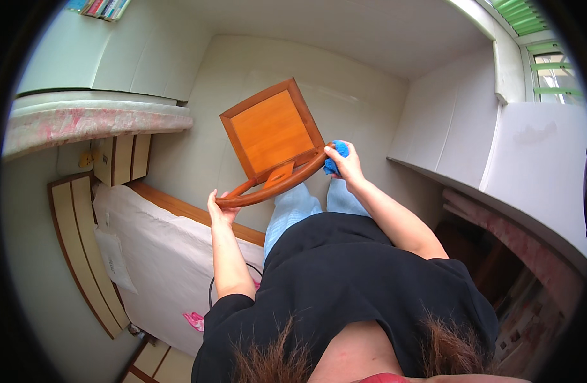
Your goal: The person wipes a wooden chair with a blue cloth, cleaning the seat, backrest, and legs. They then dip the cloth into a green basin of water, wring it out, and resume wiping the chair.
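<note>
A wooden chair (273,130) with a square seat and a curved top rail (279,187) stands before my legs, its backrest towards me. My left hand (222,209) grips the left end of that rail, fingers wrapped about the wood. At the rail's right end, my right hand (347,165) holds a blue cloth (340,152) against the wood, with the thumb resting on top. Part of the cloth is hidden behind the fingers. Below the rail, the chair's back splat (278,175) runs down to the seat.
To the left lies a bed (164,249) with a pale sheet and a wooden side rail (188,210). A bedside cabinet (123,160) stands near its headboard (85,249). White cabinets (446,124) line the right side, below a window (552,72). Books (104,9) sit upper left.
</note>
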Motion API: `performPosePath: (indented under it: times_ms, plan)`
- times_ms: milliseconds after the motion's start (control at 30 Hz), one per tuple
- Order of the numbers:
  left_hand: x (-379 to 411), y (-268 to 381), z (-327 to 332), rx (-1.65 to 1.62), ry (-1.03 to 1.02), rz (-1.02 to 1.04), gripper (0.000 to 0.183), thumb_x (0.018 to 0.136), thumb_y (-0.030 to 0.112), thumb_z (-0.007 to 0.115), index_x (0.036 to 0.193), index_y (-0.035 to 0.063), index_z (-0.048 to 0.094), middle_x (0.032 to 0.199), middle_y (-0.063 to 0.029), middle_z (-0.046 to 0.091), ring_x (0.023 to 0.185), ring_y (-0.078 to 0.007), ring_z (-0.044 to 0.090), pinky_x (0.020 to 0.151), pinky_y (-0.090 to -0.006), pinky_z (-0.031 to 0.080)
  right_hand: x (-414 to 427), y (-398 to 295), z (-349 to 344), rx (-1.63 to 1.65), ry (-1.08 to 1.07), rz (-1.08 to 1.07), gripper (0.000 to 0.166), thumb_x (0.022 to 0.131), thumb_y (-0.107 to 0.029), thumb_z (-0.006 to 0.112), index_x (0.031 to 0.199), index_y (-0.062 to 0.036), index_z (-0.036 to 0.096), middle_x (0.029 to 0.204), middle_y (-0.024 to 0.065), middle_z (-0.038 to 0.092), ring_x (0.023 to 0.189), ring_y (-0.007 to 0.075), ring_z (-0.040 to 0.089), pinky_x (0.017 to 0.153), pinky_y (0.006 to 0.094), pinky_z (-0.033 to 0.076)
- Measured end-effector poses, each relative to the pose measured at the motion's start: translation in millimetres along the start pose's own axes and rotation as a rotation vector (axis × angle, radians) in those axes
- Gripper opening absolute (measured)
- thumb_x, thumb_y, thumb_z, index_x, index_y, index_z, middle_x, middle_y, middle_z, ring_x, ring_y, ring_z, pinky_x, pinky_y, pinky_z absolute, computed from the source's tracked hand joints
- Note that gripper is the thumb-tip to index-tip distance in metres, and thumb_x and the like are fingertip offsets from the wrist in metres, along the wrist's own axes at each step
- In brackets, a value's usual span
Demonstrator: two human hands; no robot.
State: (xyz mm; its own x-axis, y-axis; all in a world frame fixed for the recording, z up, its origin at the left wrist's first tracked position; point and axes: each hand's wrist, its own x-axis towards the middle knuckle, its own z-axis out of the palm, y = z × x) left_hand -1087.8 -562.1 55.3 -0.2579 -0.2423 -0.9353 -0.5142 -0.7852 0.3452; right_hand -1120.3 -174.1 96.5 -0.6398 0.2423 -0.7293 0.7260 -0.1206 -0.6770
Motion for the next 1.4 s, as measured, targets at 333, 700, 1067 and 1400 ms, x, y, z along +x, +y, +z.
performPosePath:
  times_ms: [333,700,1067,1400]
  plan:
    - [10.8,49.3,5.6,0.532,-0.238,-0.207,0.073,0.078,0.032,0.077,0.13,-0.0071,0.045,0.122,-0.0243,0.053,0.117,-0.0385,0.054,0.1,-0.0538,0.047,-15.7,3.5,26.9,0.128,0.25,0.128,0.082,0.073,-0.052,0.08,0.132,-0.0102,0.042,0.121,0.0126,0.056,0.1,0.0232,0.062,0.063,0.0363,0.057]
    - [28.5,14.2,-5.2,0.054,-0.12,-0.066,0.033,0.082,0.009,0.059,0.109,-0.0053,0.046,0.116,-0.025,0.054,0.108,-0.0445,0.056,0.101,-0.0548,0.045,26.5,22.2,49.1,0.258,0.439,0.116,0.056,0.065,-0.03,0.082,0.111,-0.0054,0.062,0.103,0.0111,0.068,0.087,0.0203,0.067,0.068,0.0358,0.059]
    - [72.8,40.3,-4.5,0.31,-0.151,-0.118,0.046,0.073,-0.004,0.056,0.117,0.0075,0.048,0.106,-0.0139,0.056,0.094,-0.0359,0.063,0.092,-0.0509,0.051,23.9,42.6,49.4,0.296,0.491,0.026,0.057,0.058,-0.027,0.085,0.105,-0.0039,0.062,0.097,0.0107,0.067,0.087,0.0215,0.065,0.075,0.036,0.055]
    - [19.7,18.6,62.3,0.736,-0.351,-0.088,0.034,0.071,-0.005,0.06,0.101,0.0082,0.051,0.085,-0.0084,0.059,0.077,-0.0287,0.061,0.077,-0.0433,0.055,-107.9,167.3,0.8,0.786,0.8,0.049,0.032,0.066,-0.017,0.082,0.091,-0.0067,0.064,0.083,0.0048,0.066,0.079,0.0161,0.064,0.068,0.0314,0.052]
